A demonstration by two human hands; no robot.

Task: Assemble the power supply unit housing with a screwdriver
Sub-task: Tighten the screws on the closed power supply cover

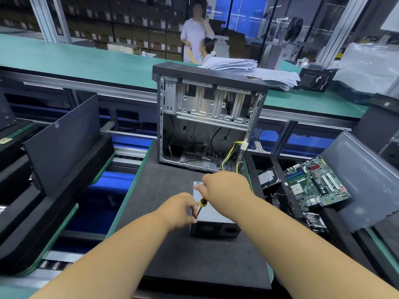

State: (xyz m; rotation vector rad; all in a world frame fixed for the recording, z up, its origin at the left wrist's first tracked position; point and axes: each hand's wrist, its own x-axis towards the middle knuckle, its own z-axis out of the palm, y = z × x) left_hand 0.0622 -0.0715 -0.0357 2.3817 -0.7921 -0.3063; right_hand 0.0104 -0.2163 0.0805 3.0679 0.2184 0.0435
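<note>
The grey power supply unit lies on the dark foam mat, its black fan grille facing me. My right hand grips the handle of a yellow-and-black screwdriver above the unit. The shaft slants down to the unit's near left top edge. My left hand rests against the unit's left side, fingertips pinching around the screwdriver tip. The screw itself is hidden by the fingers.
An open computer case stands upright behind the unit, yellow and black cables hanging out. A motherboard and a hard drive lie to the right. Dark side panels lean at left and right. People stand far back.
</note>
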